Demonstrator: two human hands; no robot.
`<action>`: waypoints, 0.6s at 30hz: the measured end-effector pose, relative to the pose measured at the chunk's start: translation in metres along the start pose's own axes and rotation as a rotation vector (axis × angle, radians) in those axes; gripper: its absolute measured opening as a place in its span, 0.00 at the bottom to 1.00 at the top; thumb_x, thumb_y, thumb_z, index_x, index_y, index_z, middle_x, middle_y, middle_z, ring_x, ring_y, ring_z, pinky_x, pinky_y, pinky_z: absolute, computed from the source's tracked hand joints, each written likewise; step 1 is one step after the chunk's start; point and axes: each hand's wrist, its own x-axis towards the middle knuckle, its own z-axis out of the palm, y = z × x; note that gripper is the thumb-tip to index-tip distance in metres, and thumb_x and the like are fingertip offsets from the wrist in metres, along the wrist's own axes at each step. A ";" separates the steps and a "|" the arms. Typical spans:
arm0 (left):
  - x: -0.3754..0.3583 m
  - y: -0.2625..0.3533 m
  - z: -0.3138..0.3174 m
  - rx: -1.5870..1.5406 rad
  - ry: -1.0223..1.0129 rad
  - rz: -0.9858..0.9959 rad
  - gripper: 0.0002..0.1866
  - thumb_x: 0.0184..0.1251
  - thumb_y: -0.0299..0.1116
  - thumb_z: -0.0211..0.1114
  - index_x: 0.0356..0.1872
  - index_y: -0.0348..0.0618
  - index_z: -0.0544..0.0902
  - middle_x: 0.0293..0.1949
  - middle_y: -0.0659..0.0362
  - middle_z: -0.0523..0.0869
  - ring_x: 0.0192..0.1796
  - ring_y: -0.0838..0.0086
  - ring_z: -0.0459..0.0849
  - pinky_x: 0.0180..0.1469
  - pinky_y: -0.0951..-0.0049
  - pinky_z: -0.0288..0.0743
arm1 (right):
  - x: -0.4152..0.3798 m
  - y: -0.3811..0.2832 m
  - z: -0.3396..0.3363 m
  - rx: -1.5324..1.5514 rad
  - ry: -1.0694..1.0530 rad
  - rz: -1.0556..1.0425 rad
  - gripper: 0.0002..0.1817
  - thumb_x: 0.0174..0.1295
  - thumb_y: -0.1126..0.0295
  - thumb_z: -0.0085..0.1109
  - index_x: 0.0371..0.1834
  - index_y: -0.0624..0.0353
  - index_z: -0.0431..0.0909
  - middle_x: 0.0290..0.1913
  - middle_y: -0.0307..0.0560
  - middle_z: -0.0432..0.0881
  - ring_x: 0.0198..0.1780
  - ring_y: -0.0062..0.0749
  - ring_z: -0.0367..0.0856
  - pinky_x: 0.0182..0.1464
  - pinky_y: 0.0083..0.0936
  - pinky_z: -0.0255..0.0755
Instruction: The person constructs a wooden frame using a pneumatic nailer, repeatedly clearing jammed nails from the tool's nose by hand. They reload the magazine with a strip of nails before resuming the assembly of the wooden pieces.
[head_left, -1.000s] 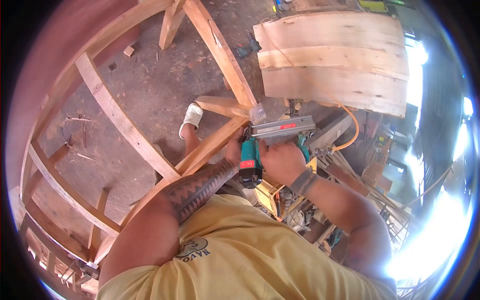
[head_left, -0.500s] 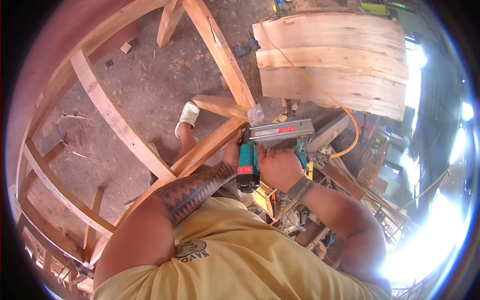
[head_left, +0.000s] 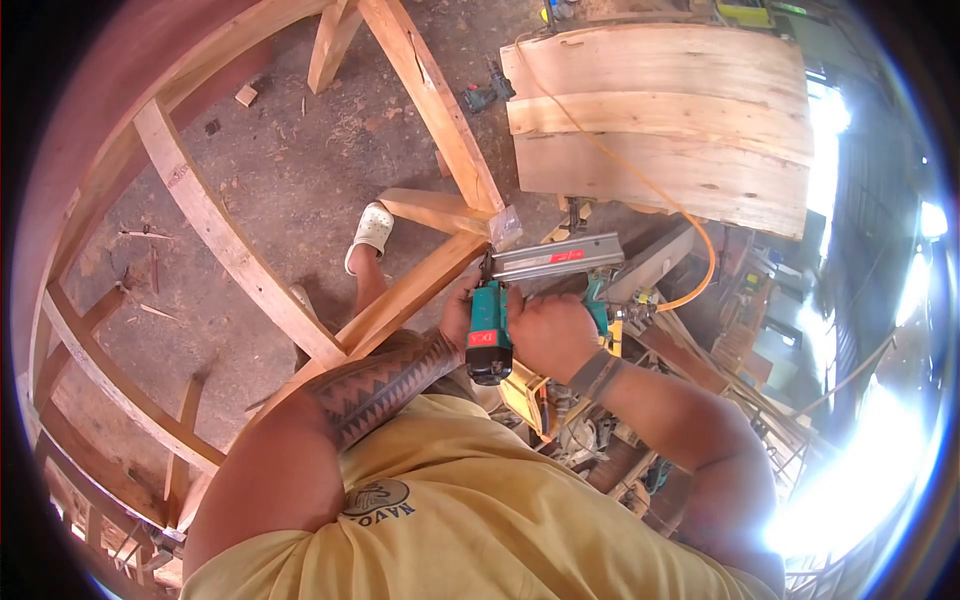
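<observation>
A green and black nail gun (head_left: 489,330) with a silver magazine (head_left: 556,257) lies across the view's middle, its nose close to the corner joint of a wooden frame (head_left: 415,292). My right hand (head_left: 553,335) is wrapped round the tool's green handle, behind its body. My left hand (head_left: 459,313) is at the left side of the tool's body, beside the wooden beam; its fingers are mostly hidden, so its grip cannot be made out. An orange air hose (head_left: 705,232) runs from the handle's end. A clear plastic piece (head_left: 506,227) sits on the frame's corner.
Curved wooden ribs (head_left: 235,245) of the frame extend left. A panel of joined planks (head_left: 660,120) stands at the upper right, with a drill (head_left: 488,92) at its left edge. One shoe (head_left: 373,226) is on the floor inside the frame. Wood scraps and a yellow object (head_left: 527,398) lie lower right.
The nail gun and both hands have shifted very slightly left in view. The frame and panel have also shifted slightly left, and more of a second shoe shows.
</observation>
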 end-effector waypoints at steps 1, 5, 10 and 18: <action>0.000 -0.001 0.001 -0.025 0.027 -0.009 0.26 0.80 0.57 0.63 0.55 0.42 0.87 0.49 0.52 0.92 0.50 0.61 0.91 0.60 0.58 0.85 | 0.000 0.000 0.001 -0.010 0.002 -0.002 0.27 0.63 0.64 0.59 0.65 0.65 0.84 0.30 0.46 0.90 0.29 0.40 0.90 0.34 0.37 0.81; 0.004 -0.004 0.011 0.072 0.113 0.061 0.24 0.74 0.57 0.66 0.49 0.45 0.86 0.43 0.53 0.92 0.44 0.60 0.92 0.55 0.56 0.87 | 0.000 0.001 0.000 -0.024 0.017 -0.010 0.27 0.64 0.64 0.59 0.64 0.65 0.84 0.30 0.46 0.90 0.29 0.39 0.90 0.34 0.36 0.81; 0.003 -0.003 0.008 0.094 0.075 0.008 0.25 0.75 0.59 0.66 0.47 0.45 0.86 0.42 0.54 0.92 0.42 0.61 0.92 0.53 0.58 0.88 | -0.002 0.003 0.000 0.005 0.013 -0.005 0.26 0.64 0.64 0.59 0.64 0.65 0.84 0.30 0.46 0.90 0.29 0.38 0.90 0.34 0.36 0.81; 0.007 -0.005 0.009 0.144 0.133 0.026 0.27 0.73 0.64 0.65 0.45 0.47 0.87 0.41 0.57 0.92 0.41 0.63 0.92 0.52 0.60 0.87 | 0.004 0.008 -0.001 -0.011 0.044 -0.043 0.26 0.64 0.62 0.60 0.62 0.66 0.84 0.27 0.45 0.89 0.28 0.37 0.90 0.33 0.36 0.80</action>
